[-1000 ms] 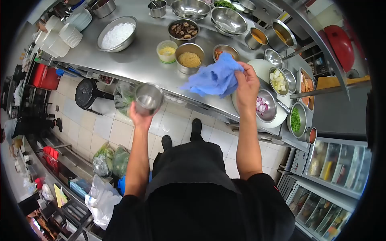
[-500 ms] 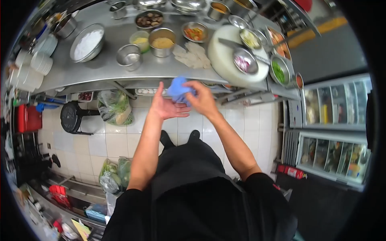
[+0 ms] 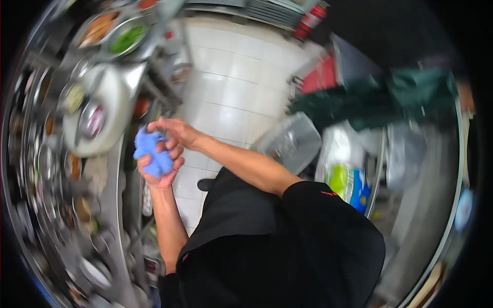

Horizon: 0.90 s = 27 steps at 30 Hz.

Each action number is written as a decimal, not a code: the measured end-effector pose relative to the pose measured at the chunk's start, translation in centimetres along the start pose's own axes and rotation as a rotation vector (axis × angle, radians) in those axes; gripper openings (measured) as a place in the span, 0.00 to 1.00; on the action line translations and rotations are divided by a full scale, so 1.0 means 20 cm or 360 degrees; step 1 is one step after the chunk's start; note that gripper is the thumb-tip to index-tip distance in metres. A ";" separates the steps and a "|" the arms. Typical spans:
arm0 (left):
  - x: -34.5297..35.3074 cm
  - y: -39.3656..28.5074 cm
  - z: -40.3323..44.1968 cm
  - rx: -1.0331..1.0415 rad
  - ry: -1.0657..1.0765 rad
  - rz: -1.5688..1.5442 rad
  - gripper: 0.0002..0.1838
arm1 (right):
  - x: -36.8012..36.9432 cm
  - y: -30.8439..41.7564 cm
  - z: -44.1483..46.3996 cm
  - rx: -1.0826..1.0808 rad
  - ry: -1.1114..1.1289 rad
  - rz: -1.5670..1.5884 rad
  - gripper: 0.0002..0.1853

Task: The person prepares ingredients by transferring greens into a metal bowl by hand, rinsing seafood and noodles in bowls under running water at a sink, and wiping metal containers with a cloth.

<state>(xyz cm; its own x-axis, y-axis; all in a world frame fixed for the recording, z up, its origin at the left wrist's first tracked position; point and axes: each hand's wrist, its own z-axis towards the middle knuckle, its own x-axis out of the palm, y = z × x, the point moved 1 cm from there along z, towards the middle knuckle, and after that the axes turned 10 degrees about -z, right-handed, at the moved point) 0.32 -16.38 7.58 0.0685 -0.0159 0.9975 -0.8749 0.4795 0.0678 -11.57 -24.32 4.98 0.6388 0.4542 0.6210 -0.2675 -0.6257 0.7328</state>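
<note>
Clock reference: middle of the view, 12 at the top.
Blue cloth: crumpled soft blue cloth [image 3: 163, 163], at 9 o'clock, held clear of the counter edge.
Left hand: the left hand [image 3: 165, 179] is clamped on the cloth from below, fingers curled around it.
Right hand: the right hand [image 3: 181, 134] is at the cloth's 1 o'clock side, fingers bent; whether they pinch the cloth cannot be told.
Hand spacing: close together, the right above the left.
Counter: long stainless-steel counter [image 3: 114, 182], running along the 9 o'clock side; its far part is blurred.
Cutting board: thick round white cutting board [image 3: 114, 115], on the counter near 10 o'clock from the cloth.
Onion bowl: round metal bowl [image 3: 84, 124] with purple-and-white pieces, on the board.
Greens bowl: round metal bowl [image 3: 110, 45] with bright green contents, between 10 and 11 o'clock.
Floor: pale square tiles [image 3: 226, 77], at 12 o'clock.
Bin: translucent grey plastic bin [image 3: 306, 154], at 3 o'clock.
Extinguisher: red cylindrical fire extinguisher [image 3: 310, 21], at 1 o'clock.
</note>
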 end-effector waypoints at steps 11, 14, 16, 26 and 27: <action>0.28 1.05 0.57 -0.1731 0.0359 -0.1628 0.22 | -0.22 0.42 -1.05 -0.1249 -0.0114 0.0665 0.24; 0.02 1.28 0.72 -0.1826 -0.0315 -0.0851 0.10 | -0.62 0.32 -1.38 -0.0840 -0.0763 0.0527 0.19; -0.18 1.46 0.86 -0.2060 -0.0573 -0.0306 0.07 | -0.87 0.22 -1.55 -0.0677 -0.1157 0.0338 0.18; -1.08 2.15 0.86 -0.1389 -0.0192 0.3167 0.19 | -1.46 -0.30 -1.89 -0.0142 -0.2628 0.0455 0.20; -1.11 2.19 0.84 -0.0985 0.0054 0.3502 0.21 | -1.51 -0.33 -1.90 -0.0124 -0.2611 0.0458 0.20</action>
<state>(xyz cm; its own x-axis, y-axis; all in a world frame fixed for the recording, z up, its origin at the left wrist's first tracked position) -47.62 -9.75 -11.30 -0.4546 0.7422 -0.4925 0.6097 -0.1438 -0.7795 -56.49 -9.87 -8.02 0.5807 -0.7971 -0.1655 -0.5033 -0.5113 0.6966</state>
